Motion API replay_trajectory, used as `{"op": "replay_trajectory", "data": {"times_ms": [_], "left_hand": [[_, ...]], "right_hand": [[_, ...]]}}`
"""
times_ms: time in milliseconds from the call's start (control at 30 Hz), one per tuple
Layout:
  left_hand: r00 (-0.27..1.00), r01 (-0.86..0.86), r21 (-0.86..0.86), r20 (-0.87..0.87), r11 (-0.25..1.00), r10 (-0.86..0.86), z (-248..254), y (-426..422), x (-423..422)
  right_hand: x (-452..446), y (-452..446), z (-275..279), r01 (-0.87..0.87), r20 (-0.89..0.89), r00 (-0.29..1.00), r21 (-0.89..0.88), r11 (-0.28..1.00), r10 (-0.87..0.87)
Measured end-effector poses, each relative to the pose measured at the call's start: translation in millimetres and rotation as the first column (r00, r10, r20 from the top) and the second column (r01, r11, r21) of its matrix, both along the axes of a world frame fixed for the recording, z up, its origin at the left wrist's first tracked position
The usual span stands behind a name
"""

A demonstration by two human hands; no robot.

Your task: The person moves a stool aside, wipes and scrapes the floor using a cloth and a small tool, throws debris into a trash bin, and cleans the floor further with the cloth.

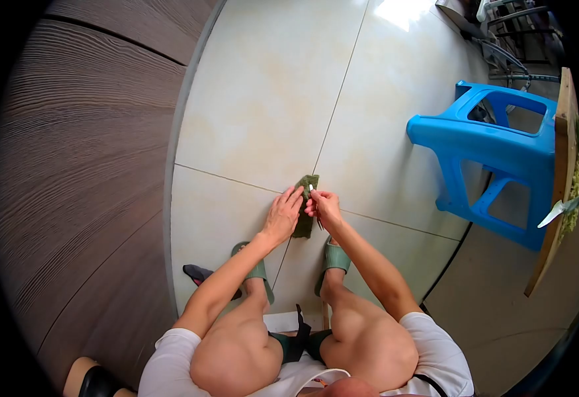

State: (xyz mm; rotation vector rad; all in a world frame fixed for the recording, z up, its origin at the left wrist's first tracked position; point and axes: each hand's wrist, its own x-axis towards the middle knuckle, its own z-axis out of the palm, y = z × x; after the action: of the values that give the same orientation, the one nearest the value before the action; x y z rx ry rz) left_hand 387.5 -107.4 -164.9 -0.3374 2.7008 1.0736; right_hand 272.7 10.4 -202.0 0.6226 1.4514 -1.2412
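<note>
A green, fuzzy strip of cloth [304, 221] lies on the tiled floor between my feet and beyond them. My left hand [284, 213] rests flat on its left edge, fingers stretched toward the far end. Over its right side, my right hand [324, 206] is closed in a pinch around a small white-tipped tool [311, 188]. A thin dark part of that tool shows below the fingers. What exactly the tool is, I cannot make out.
A blue plastic stool [461, 137] stands at the right beside a wooden board [562, 126] with a knife [555, 214] and greenish food bits. Green slippers [336, 257] are on my feet. A dark sock [197, 272] lies left; wood-grain panels [91, 145] line the left side.
</note>
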Motion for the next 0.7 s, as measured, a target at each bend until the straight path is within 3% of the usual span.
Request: {"op": "replay_trajectory", "data": {"times_ms": [100, 133, 233, 367, 567, 700], "left_hand": [[0.999, 0.009, 0.09, 0.036, 0.996, -0.012, -0.1, 6.6, 13.6], [0.999, 0.02, 0.094, 0.027, 0.995, -0.023, -0.9, 7.3, 18.9], [0.999, 0.05, 0.083, 0.016, 0.995, -0.051, 3.1, 11.8, 28.5], [1.0, 0.029, 0.061, -0.007, 0.998, -0.028, 3.7, 16.0, 34.9], [0.994, -0.107, 0.146, -0.011, 0.983, 0.11, 4.4, 8.4, 34.7], [0.966, -0.257, -0.092, -0.052, 0.962, 0.253, -0.9, -21.2, 41.9]], "right_hand": [[10.9, 2.2, 2.9, -0.135, -0.027, 0.99, 0.025, 0.991, 0.135], [19.8, 0.6, 5.3, -0.159, -0.057, 0.984, 0.117, 0.98, 0.166], [44.8, 9.8, -8.6, -0.092, -0.075, 0.992, 0.171, 0.981, 0.106], [46.2, 12.2, -7.6, 0.07, -0.01, 0.998, 0.036, 0.997, -0.069], [39.8, 6.3, 20.7, 0.02, 0.025, 0.999, 0.023, 1.0, -0.021], [38.4, 0.6, 20.5, -0.022, -0.042, 0.999, 0.062, 0.998, 0.025]]}}
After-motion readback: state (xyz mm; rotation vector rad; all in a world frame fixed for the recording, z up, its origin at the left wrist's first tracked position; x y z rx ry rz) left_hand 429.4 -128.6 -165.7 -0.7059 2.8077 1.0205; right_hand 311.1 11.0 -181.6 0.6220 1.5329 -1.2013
